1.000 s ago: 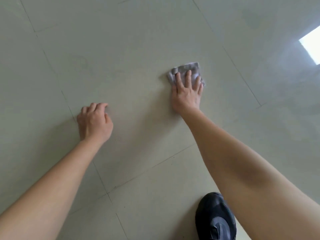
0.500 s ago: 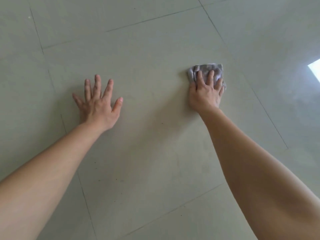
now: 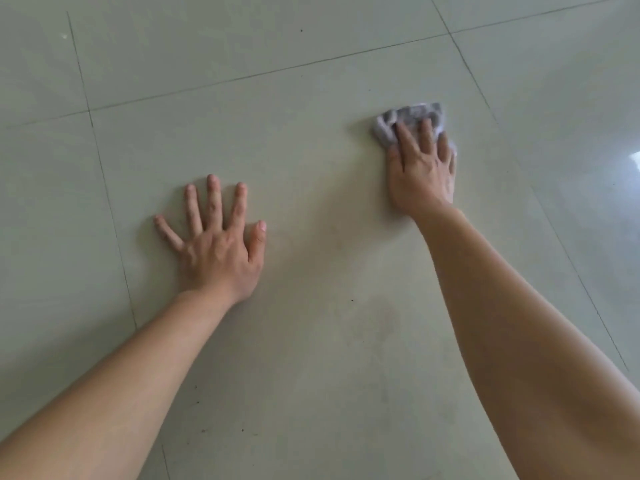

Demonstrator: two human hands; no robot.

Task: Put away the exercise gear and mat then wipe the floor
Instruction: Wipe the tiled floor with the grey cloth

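Observation:
A small grey cloth [image 3: 408, 117] lies bunched on the pale tiled floor [image 3: 311, 140] at the upper right. My right hand [image 3: 420, 168] presses flat on top of it with straight fingers, so only the cloth's far edge and corners show. My left hand [image 3: 216, 242] rests flat on the floor at the centre left, fingers spread wide, holding nothing. Both forearms reach in from the bottom corners. No exercise gear or mat is in view.
Large glossy tiles with thin dark grout lines [image 3: 104, 174] fill the whole view. Small dark specks [image 3: 352, 300] dot the tile near my arms. A bright window reflection [image 3: 635, 161] glares at the right edge.
My left hand went from curled to flat with spread fingers and now sits closer to me. My right hand has kept pressing the cloth. The black shoe has left the view.

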